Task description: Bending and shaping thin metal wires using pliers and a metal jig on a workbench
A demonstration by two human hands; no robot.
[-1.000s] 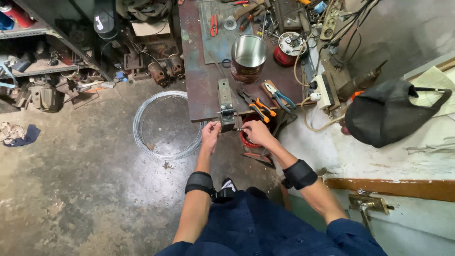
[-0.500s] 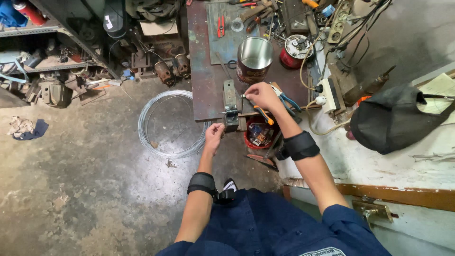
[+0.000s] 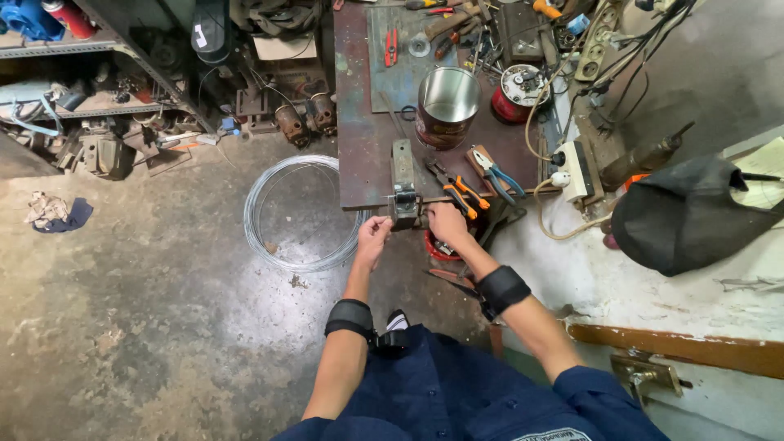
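A small grey bench vise (image 3: 403,184) is fixed at the front edge of a rusty metal worktable (image 3: 359,155). My left hand (image 3: 374,237) is closed just left of and below the vise, pinching a thin wire that runs toward its jaws. My right hand (image 3: 447,222) is curled at the table edge just right of the vise, next to the handle ends of orange-handled pliers (image 3: 457,194). What its fingers grip is hidden. A coil of grey wire (image 3: 298,214) lies on the concrete floor left of the table.
On the table stand a shiny metal can (image 3: 447,104), blue-handled pliers (image 3: 498,174), a red round tin (image 3: 516,91) and several tools. A power strip (image 3: 576,167) with cords sits at the right. Shelves of parts (image 3: 98,122) line the left. A black bag (image 3: 686,216) lies right.
My right hand has drawn back from the pliers on the table to the table edge beside the vise. The left hand has stayed by the vise.
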